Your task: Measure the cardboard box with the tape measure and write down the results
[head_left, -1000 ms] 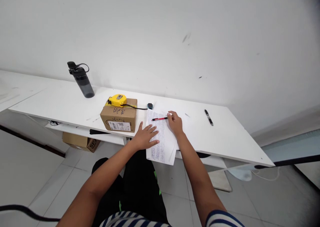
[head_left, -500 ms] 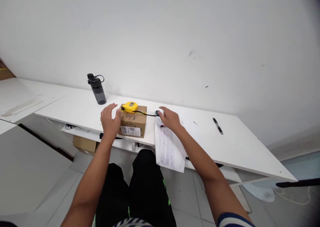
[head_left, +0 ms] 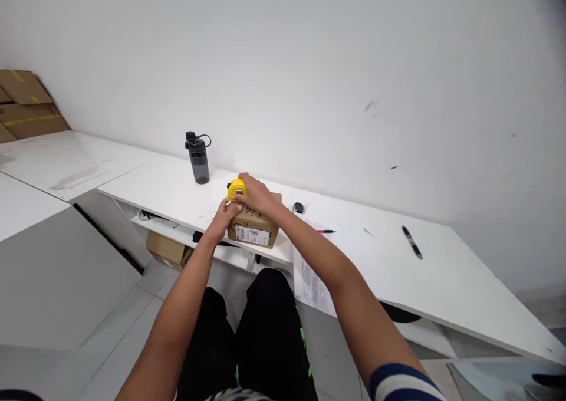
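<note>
A yellow tape measure (head_left: 237,189) is in my right hand (head_left: 255,193), its fingers closed around the case just above the top left of a small cardboard box (head_left: 254,227). The box has a white printed label and black handwriting. At the box's left side is my left hand (head_left: 221,221), its thumb over the top edge and the fingers partly hidden. A small dark watch-like object (head_left: 299,207) lies right of the box. Beside it, a red and black pen (head_left: 327,231) rests on written paper sheets (head_left: 312,280), partly covered by my right forearm.
A dark water bottle (head_left: 200,164) stands behind and left of the box, close to the wall. Far right on the white table (head_left: 375,253) lies a black marker (head_left: 411,242). Cardboard boxes (head_left: 33,118) are stacked at far left; another carton (head_left: 165,249) sits below the tabletop.
My right hand has moved left from the watch-like object and taken hold of the tape measure. My left hand has come onto the box's left edge. The view has shifted left.
</note>
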`<state>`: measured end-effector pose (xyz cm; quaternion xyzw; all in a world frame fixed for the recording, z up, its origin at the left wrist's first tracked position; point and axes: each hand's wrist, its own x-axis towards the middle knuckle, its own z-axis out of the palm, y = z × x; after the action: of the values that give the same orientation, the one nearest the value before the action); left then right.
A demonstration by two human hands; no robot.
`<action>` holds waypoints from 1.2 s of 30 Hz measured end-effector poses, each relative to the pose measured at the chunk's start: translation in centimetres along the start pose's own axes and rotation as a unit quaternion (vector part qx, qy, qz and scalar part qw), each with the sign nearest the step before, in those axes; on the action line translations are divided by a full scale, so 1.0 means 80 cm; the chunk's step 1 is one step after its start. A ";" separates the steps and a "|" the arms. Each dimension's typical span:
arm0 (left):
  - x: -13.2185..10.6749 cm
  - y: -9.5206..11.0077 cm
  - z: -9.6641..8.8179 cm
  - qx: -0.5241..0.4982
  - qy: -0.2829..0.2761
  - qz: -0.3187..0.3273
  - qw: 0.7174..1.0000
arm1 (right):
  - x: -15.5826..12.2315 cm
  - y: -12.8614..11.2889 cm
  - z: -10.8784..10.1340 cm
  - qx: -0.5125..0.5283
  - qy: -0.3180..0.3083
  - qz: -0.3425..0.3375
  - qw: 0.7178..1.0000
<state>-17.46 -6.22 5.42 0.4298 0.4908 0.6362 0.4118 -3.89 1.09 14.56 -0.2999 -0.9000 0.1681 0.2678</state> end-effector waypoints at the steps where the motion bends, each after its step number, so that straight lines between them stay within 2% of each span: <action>1: -0.001 -0.001 0.001 -0.001 0.023 0.009 1.000 | 0.001 0.000 0.003 -0.020 0.007 -0.026 0.999; 7: -0.013 -0.005 0.017 0.065 0.121 0.120 0.983 | 0.009 0.004 0.008 -0.071 -0.014 -0.093 0.993; 12: -0.014 -0.001 0.021 0.136 0.190 0.130 0.963 | -0.003 0.002 -0.005 -0.101 -0.024 -0.103 0.989; 18: -0.010 -0.001 0.021 0.164 0.201 0.127 0.957 | -0.055 0.034 -0.055 -0.078 -0.029 -0.014 0.996; 21: -0.008 -0.003 0.020 0.167 0.206 0.128 0.956 | -0.093 0.058 -0.083 -0.057 -0.011 0.018 0.998; 24: -0.004 -0.004 0.020 0.170 0.208 0.127 0.955 | -0.125 0.075 -0.098 -0.047 0.012 0.040 0.998; 30: 0.001 -0.005 0.019 0.163 0.212 0.124 0.956 | -0.148 0.083 -0.101 -0.038 0.032 0.057 0.997; 36: 0.000 -0.003 0.023 0.151 0.213 0.118 0.958 | -0.126 0.071 -0.085 -0.016 0.055 0.036 0.998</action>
<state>-15.70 -5.71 5.48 0.3958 0.6033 0.6759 0.1501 9.45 0.04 13.55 -0.3450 -0.8752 0.1467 0.3057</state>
